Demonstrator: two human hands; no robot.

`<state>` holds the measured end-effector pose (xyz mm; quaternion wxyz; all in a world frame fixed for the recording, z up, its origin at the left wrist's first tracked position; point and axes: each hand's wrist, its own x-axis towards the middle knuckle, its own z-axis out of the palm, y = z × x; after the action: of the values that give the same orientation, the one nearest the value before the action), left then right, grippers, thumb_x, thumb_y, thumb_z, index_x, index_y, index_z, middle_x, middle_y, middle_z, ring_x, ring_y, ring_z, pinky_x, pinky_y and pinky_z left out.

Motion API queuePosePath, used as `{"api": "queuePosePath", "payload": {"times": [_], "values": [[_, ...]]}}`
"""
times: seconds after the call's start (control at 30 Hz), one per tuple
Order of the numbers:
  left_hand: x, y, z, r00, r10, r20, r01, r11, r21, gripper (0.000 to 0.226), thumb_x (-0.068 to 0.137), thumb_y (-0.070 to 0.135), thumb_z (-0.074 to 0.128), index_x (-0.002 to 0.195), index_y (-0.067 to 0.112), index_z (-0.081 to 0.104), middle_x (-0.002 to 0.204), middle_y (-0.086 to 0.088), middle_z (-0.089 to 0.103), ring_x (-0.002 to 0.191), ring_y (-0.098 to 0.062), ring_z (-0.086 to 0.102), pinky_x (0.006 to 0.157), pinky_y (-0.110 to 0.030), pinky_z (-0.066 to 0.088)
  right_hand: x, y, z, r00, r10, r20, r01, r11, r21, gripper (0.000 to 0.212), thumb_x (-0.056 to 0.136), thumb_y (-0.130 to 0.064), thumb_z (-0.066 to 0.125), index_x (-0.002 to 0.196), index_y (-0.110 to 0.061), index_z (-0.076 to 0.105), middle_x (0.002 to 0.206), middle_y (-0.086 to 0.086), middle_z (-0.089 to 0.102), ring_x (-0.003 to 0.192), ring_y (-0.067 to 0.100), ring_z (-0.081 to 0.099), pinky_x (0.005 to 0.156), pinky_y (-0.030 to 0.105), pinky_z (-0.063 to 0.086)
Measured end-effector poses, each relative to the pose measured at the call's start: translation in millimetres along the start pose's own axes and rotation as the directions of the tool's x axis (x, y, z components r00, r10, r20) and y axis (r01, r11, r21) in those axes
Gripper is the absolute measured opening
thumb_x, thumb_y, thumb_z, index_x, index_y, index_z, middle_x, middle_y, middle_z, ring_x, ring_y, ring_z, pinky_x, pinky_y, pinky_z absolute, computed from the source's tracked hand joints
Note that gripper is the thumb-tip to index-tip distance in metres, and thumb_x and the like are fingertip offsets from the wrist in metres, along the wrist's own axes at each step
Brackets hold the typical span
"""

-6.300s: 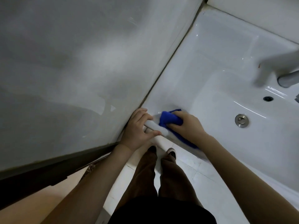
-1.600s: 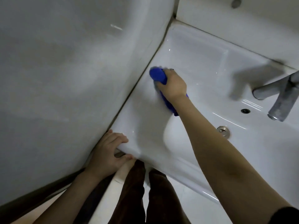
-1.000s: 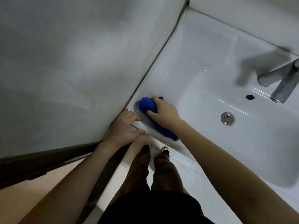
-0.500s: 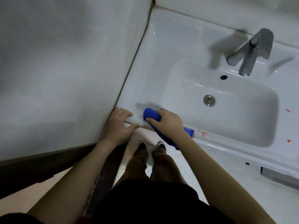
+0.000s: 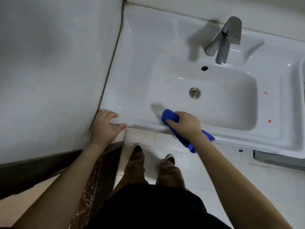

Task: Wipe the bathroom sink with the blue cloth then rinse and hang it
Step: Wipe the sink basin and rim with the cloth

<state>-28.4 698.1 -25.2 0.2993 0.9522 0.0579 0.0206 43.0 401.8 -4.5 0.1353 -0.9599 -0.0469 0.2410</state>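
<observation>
The white ceramic sink [image 5: 135, 66] fills the upper right, set against a grey wall on its left. My right hand [image 5: 184, 123] presses the blue cloth [image 5: 170, 116] onto the sink's front rim, beside the basin's near left corner; the cloth's tail hangs over the front edge under my wrist. My left hand [image 5: 104, 126] grips the sink's front left corner, fingers on top and thumb along the edge.
A grey metal tap [image 5: 225, 38] stands at the back of the basin, with an overflow hole [image 5: 204, 68] and a metal drain [image 5: 194, 92] below it. Small red specks [image 5: 269, 121] mark the right ledge. My feet stand on white floor tiles [image 5: 214, 176].
My right hand has slid the cloth to the right along the front rim, away from the left corner. The left hand stays on the corner. The view has shifted right, showing more of the sink.
</observation>
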Motion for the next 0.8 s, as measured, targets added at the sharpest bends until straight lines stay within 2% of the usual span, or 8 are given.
{"api": "queuePosePath", "payload": {"times": [0.1, 0.17, 0.27, 0.37, 0.47, 0.63, 0.73, 0.8], "values": [[1.1, 3.7, -4.3, 0.999, -0.025, 0.028, 0.024, 0.999, 0.04, 0.052, 0.067, 0.05, 0.068, 0.09, 0.002, 0.069, 0.091, -0.012, 0.067, 0.092, -0.032, 0.061, 0.102, -0.047, 0.04, 15.6, -82.5, 23.9, 0.974, -0.219, 0.064, 0.212, 0.972, 0.105, 0.037, 0.086, -0.061, 0.051, 0.081, -0.024, 0.054, 0.075, -0.005, 0.055, 0.064, 0.02, 0.054, 0.057, 0.031, 0.039], [1.7, 6.5, -5.1, 1.0, -0.008, 0.021, 0.007, 0.999, 0.046, 0.047, 0.067, 0.044, 0.072, 0.089, 0.002, 0.069, 0.091, -0.013, 0.067, 0.091, -0.032, 0.061, 0.099, -0.049, 0.043, 15.2, -75.8, 22.2, 0.965, -0.252, 0.07, 0.24, 0.959, 0.148, 0.037, 0.086, -0.061, 0.05, 0.077, -0.026, 0.052, 0.071, -0.007, 0.054, 0.061, 0.016, 0.054, 0.054, 0.029, 0.038], [1.3, 6.7, -2.3, 1.0, 0.014, -0.002, -0.014, 0.998, 0.061, 0.039, 0.069, 0.031, 0.082, 0.09, 0.001, 0.069, 0.092, -0.015, 0.067, 0.092, -0.032, 0.06, 0.094, -0.044, 0.044, -1.0, 16.8, 0.9, 0.987, -0.157, 0.024, 0.153, 0.981, 0.116, 0.038, 0.085, -0.063, 0.05, 0.074, -0.026, 0.052, 0.066, -0.009, 0.055, 0.058, 0.014, 0.052, 0.052, 0.028, 0.033], [2.0, -0.8, 1.5, 1.0, 0.014, 0.002, -0.014, 0.996, 0.086, 0.036, 0.069, 0.023, 0.087, 0.092, 0.003, 0.069, 0.095, -0.013, 0.067, 0.094, -0.031, 0.06, 0.094, -0.035, 0.04, -30.5, 139.8, -31.7, 0.998, 0.06, -0.017, -0.059, 0.997, 0.05, 0.038, 0.085, -0.061, 0.052, 0.081, -0.025, 0.058, 0.064, -0.011, 0.059, 0.061, 0.017, 0.055, 0.051, 0.027, 0.034], [2.9, -6.3, 1.9, 1.0, 0.002, 0.001, -0.002, 0.995, 0.101, 0.037, 0.068, 0.025, 0.087, 0.094, 0.005, 0.068, 0.096, -0.012, 0.067, 0.095, -0.029, 0.059, 0.09, -0.026, 0.038, -46.8, 186.5, -47.8, 0.985, 0.155, -0.081, -0.153, 0.988, 0.036, 0.041, 0.084, -0.062, 0.05, 0.076, -0.022, 0.056, 0.063, -0.008, 0.06, 0.059, 0.018, 0.057, 0.047, 0.024, 0.031], [3.9, -4.9, 0.5, 1.0, -0.008, 0.011, 0.007, 0.996, 0.088, 0.04, 0.067, 0.028, 0.088, 0.095, 0.007, 0.068, 0.096, -0.01, 0.065, 0.095, -0.026, 0.059, 0.084, -0.027, 0.042, -1.8, 50.2, -0.4, 0.987, -0.16, -0.016, 0.161, 0.987, 0.024, 0.04, 0.086, -0.06, 0.05, 0.079, -0.021, 0.056, 0.071, -0.004, 0.058, 0.063, 0.02, 0.055, 0.053, 0.029, 0.035], [4.8, -3.8, -1.0, 0.999, -0.042, 0.016, 0.04, 0.995, 0.086, 0.041, 0.066, 0.029, 0.088, 0.096, 0.008, 0.069, 0.097, -0.009, 0.065, 0.095, -0.023, 0.058, 0.083, -0.028, 0.043, 15.1, -42.4, 17.3, 0.966, -0.248, 0.068, 0.239, 0.964, 0.118, 0.037, 0.086, -0.058, 0.052, 0.082, -0.022, 0.059, 0.072, -0.005, 0.058, 0.066, 0.02, 0.057, 0.055, 0.029, 0.036], [5.3, -2.4, -0.8, 0.999, -0.053, 0.006, 0.052, 0.996, 0.075, 0.042, 0.065, 0.028, 0.089, 0.096, 0.007, 0.07, 0.097, -0.008, 0.065, 0.095, -0.022, 0.058, 0.083, -0.025, 0.042, 15.7, -47.2, 17.3, 0.961, -0.266, 0.08, 0.252, 0.955, 0.159, 0.037, 0.085, -0.059, 0.051, 0.08, -0.023, 0.058, 0.069, -0.007, 0.057, 0.061, 0.016, 0.055, 0.052, 0.027, 0.033]]}}
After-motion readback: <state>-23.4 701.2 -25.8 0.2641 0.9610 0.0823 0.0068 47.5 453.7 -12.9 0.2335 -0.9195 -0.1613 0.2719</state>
